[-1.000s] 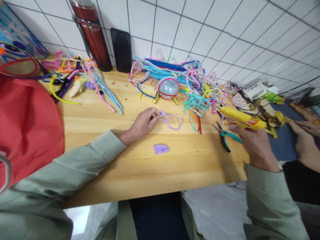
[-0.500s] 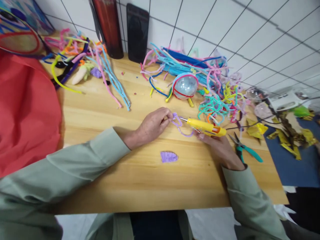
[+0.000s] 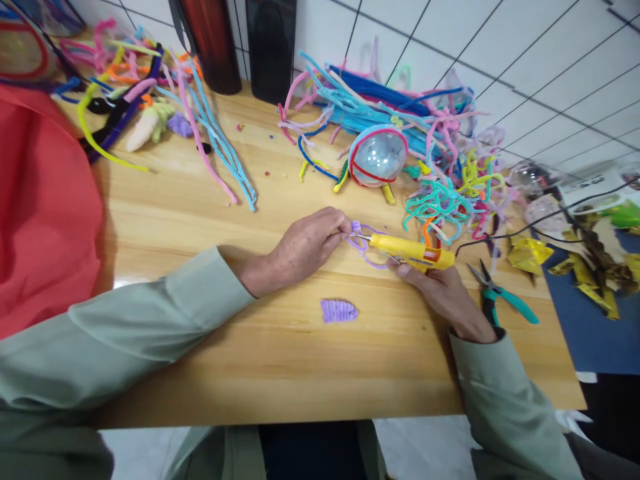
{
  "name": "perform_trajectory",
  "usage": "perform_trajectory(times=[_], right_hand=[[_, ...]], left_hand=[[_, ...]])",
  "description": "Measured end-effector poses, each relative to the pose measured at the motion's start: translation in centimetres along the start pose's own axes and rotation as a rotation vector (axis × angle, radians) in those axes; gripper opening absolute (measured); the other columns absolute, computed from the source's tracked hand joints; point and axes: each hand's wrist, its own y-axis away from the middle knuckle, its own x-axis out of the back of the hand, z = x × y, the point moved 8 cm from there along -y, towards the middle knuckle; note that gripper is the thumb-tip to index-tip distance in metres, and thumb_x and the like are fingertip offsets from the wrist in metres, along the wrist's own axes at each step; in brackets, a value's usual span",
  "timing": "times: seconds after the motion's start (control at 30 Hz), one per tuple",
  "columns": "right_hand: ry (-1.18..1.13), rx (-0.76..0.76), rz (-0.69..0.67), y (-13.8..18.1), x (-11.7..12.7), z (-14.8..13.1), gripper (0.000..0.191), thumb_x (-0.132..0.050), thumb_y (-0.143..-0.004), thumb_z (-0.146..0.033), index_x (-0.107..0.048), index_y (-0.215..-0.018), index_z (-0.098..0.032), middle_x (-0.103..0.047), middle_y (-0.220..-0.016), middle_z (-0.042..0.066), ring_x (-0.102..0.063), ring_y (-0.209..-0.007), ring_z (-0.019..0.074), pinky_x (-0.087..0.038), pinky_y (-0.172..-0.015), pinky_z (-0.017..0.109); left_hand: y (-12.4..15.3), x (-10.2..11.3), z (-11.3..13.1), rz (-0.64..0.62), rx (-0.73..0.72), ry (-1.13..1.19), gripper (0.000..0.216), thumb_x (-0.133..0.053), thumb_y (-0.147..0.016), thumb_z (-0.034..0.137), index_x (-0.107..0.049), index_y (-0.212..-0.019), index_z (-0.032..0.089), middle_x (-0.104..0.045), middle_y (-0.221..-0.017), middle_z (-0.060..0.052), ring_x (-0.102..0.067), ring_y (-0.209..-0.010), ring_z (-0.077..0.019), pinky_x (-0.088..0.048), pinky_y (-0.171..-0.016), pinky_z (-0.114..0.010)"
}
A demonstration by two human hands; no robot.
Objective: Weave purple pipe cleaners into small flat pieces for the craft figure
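Note:
Over the middle of the wooden table, my left hand pinches a bent purple pipe cleaner between thumb and fingers. Its loose loop trails to the right, partly behind the tool. My right hand is closed around a yellow glue gun, whose metal tip points left and is at the pipe cleaner, close to my left fingertips. Whether the tip touches it I cannot tell. Nearer to me lies a flat, ribbed purple piece, rounded at one end, apart from both hands.
Pliers with teal handles lie right of my right hand, near the glue gun's black cord. Bundled pipe cleaners and a clear dome are behind. A red bottle, black phone and red cloth stand or lie leftward.
The camera view has shifted slightly. The glue gun's tip has come closer to my left fingertips, against the purple pipe cleaner. Both hands keep their holds.

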Motion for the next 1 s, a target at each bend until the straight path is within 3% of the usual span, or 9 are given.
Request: perform_trajectory(times=[0.23,0.53,1.0], right_hand=[[0.037,0.009,0.028,-0.13,0.29,-0.15,0.035,-0.088,-0.081,-0.063,-0.079,-0.090,-0.030,-0.081,-0.092,0.002,-0.077,-0.095,0.0272,-0.067,-0.093,0.044],[0.053,0.016,0.021,-0.06,0.08,-0.47,0.032,-0.087,-0.083,-0.062,-0.080,-0.090,-0.031,-0.081,-0.092,0.002,-0.076,-0.097,0.0292,-0.066,-0.098,0.049],[0.076,0.034,0.021,-0.09,0.29,-0.06,0.035,-0.085,-0.085,-0.062,-0.080,-0.093,-0.028,-0.081,-0.095,0.003,-0.076,-0.095,0.0269,-0.066,-0.096,0.045]], left_hand=[[0.04,-0.11,-0.12,-0.012,-0.001,-0.033,0.007,-0.058,-0.106,0.018,-0.062,-0.102,0.022,-0.074,-0.103,-0.004,-0.070,-0.095,-0.0180,-0.055,-0.086,-0.030],[0.08,-0.21,-0.15,-0.017,-0.004,-0.045,0.007,-0.059,-0.106,0.017,-0.062,-0.101,0.022,-0.074,-0.102,-0.003,-0.069,-0.093,-0.0168,-0.055,-0.084,-0.029],[0.04,-0.32,-0.13,-0.019,-0.004,-0.045,0.008,-0.059,-0.105,0.016,-0.063,-0.101,0.021,-0.074,-0.102,-0.003,-0.069,-0.091,-0.0160,-0.054,-0.083,-0.028]])
